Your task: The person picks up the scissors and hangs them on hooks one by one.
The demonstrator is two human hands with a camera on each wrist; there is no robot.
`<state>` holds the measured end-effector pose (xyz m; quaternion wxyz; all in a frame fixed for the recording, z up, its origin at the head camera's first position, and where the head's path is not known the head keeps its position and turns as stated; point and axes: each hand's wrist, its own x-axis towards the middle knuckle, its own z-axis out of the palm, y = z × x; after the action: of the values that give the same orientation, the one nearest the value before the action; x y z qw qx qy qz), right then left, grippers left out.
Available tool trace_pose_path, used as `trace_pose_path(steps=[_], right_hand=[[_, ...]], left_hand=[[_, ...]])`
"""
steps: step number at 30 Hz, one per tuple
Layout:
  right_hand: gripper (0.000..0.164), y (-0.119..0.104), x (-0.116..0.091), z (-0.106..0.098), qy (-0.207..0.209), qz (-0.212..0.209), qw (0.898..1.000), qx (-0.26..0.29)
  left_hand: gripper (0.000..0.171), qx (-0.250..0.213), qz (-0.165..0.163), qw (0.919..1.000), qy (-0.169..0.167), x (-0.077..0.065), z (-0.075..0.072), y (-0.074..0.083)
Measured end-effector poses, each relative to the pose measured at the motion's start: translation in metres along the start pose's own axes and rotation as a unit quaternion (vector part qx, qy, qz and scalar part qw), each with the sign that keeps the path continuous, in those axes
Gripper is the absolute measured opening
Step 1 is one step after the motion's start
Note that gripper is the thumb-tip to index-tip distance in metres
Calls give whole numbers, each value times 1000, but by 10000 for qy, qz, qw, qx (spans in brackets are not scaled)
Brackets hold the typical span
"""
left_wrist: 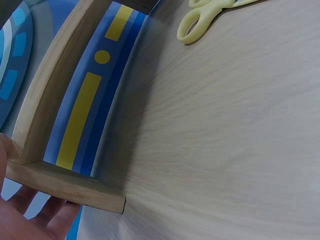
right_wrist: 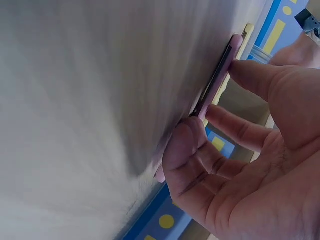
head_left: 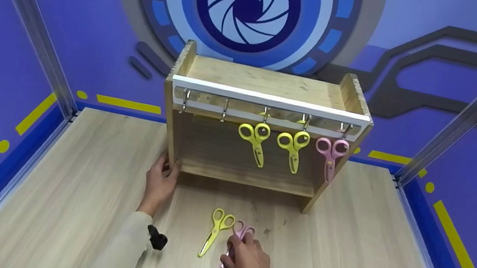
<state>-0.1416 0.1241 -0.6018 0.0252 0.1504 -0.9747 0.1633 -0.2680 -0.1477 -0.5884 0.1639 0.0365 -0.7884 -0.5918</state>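
Observation:
My left hand (head_left: 161, 184) grips the lower front of the left side board of a wooden rack (head_left: 245, 180), thumb on one face and fingers round the other. In the right wrist view a pair of pink scissors (right_wrist: 220, 75) lies along the tabletop, pinched between the thumb and fingers of my right hand (head_left: 249, 261). The fingers hide part of its handles and blades in the head view. Just left of it lies a pair of yellow scissors (head_left: 215, 230), handles toward the rack.
Metal hooks line the rack's white front rail (head_left: 226, 90). Yellow scissors (head_left: 258, 143), more yellow scissors (head_left: 295, 150) and pink scissors (head_left: 331, 158) hang from the middle and right hooks; the two left hooks are bare. Blue printed walls (head_left: 52, 22) surround the wooden table (head_left: 374, 256).

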Motion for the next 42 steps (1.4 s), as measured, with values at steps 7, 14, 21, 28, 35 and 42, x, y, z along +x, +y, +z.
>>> trace_pose_path(steps=[7,14,21,28,35,42], right_hand=[[37,7,-11,-11,-296,-144,9994,-68],[47,21,-27,-19,23,-704,9975,-101],[26,36,-32,-25,184,-702,9972,-181],[28,51,-25,-27,349,-420,9983,-217],[27,56,-19,-28,100,-118,9998,-121],[20,57,-17,-27,38,-7,10000,-31]], left_hand=[[54,-3,-20,10000,-33,0,1,1],[53,35,44,10000,-8,0,1,-1],[53,25,-3,10000,-45,-1,1,-1],[55,11,-32,10000,-75,0,0,1],[57,-23,-87,9999,-123,1,0,1],[58,-42,-113,9999,-104,0,0,2]])
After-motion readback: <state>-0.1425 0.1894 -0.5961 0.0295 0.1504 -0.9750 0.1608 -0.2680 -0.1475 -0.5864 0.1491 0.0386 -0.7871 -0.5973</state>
